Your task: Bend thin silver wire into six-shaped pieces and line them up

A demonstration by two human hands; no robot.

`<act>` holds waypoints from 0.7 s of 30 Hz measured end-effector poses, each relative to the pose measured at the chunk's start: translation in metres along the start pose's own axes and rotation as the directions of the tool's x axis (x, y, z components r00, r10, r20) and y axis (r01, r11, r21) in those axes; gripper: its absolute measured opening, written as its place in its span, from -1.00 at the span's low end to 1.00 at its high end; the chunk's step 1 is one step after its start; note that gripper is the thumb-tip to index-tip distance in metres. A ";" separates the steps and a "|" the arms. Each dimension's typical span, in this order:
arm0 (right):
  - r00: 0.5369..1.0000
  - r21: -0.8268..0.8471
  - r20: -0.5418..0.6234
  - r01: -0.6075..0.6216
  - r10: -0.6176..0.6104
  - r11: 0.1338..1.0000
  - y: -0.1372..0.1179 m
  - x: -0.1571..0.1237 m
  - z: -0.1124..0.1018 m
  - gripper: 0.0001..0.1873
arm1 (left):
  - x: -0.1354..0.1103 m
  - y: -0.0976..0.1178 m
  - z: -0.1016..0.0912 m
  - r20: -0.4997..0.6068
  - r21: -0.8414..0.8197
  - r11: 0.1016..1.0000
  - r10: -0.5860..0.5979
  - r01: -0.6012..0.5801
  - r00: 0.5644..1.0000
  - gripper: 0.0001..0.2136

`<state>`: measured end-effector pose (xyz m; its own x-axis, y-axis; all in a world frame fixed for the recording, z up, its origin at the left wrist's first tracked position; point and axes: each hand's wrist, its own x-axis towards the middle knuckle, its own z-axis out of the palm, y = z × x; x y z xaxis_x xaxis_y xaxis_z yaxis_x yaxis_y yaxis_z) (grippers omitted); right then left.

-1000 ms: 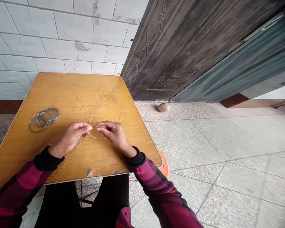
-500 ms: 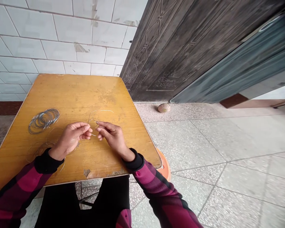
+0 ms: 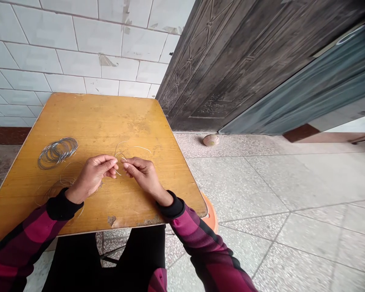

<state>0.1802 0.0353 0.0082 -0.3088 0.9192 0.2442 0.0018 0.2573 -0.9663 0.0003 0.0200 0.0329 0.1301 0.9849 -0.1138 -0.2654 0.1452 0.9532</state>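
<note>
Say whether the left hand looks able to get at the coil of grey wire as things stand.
Probably yes: the coil of grey wire lies close by on the table, with nothing seen on top of it, though the left hand would likely have to let go of the thin wire it pinches.

The thin, silvery metal wire (image 3: pixel 118 172) has lost the wide loop seen a second ago; a short length now slants below the left fingers (image 3: pixel 110 163). The right fingers (image 3: pixel 131 166), parted half a second ago, have closed together. Beyond them, a pale, curved wire stretch (image 3: pixel 143 148) has shifted rightward.
</note>
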 end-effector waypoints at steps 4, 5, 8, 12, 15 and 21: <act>0.983 0.348 0.151 -0.154 0.106 0.925 0.003 0.007 -0.004 -0.65 | 0.000 -0.002 -0.002 0.058 0.015 1.000 -0.016 0.016 0.998 -0.77; 0.972 0.423 0.184 -0.210 0.144 0.881 0.004 0.008 -0.005 -0.66 | 0.000 -0.002 -0.002 0.068 0.017 1.000 -0.021 0.020 0.997 -0.77; 0.954 0.544 0.197 -0.297 0.225 0.785 0.008 0.010 -0.005 -0.67 | -0.001 -0.001 -0.001 0.035 0.013 1.000 0.006 -0.007 0.999 -0.77; 0.965 0.562 0.158 -0.264 0.211 0.784 0.009 0.005 0.000 -0.70 | -0.002 0.003 0.001 -0.092 0.001 0.998 0.069 -0.069 0.993 -0.76; 0.974 0.494 0.160 -0.219 0.160 0.841 0.008 -0.001 0.006 -0.80 | -0.002 0.004 0.001 -0.107 0.010 0.997 0.076 -0.075 0.991 -0.76; 0.993 0.410 0.109 -0.015 -0.033 0.912 0.011 -0.007 0.012 -0.62 | -0.001 0.004 0.000 -0.116 -0.125 0.991 0.021 -0.036 0.993 -0.73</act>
<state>0.1707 0.0278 -0.0048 -0.4107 0.8722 0.2658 -0.3835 0.0992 -0.9182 -0.0011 0.0200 0.0367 0.0128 0.9921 -0.1250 -0.3876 0.1202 0.9140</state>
